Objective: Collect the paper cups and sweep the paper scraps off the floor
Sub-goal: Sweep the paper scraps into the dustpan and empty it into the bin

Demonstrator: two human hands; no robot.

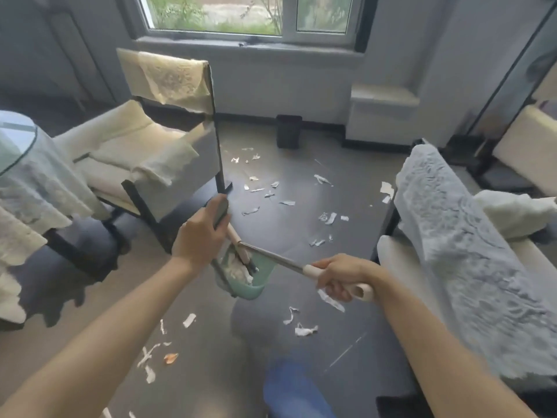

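Scraps of white paper lie nearest on the dark floor, with more at about seven o'clock beside an orange bit. A blue shoe shows at six o'clock. Just beyond, the right hand is wrapped round the cream grip of a broom handle, whose metal shaft runs toward ten o'clock into a green dustpan. The dustpan hangs tilted above the floor, white paper piled inside it with the broom's dark head pushed in among it. The left hand is clamped on the dustpan's dark upright handle, fingers curled round it. I can see no paper cups clearly; whether any sit in the dustpan I cannot tell.

Farther out, toward twelve o'clock, many more scraps are scattered across the floor between two chairs. The cream chair stands at ten o'clock, a lace cloth over its back; a chair draped in grey fleece stands at three o'clock. A round glass tabletop with a pale cloth sits at nine o'clock. A small black bin stands against the wall under the window.
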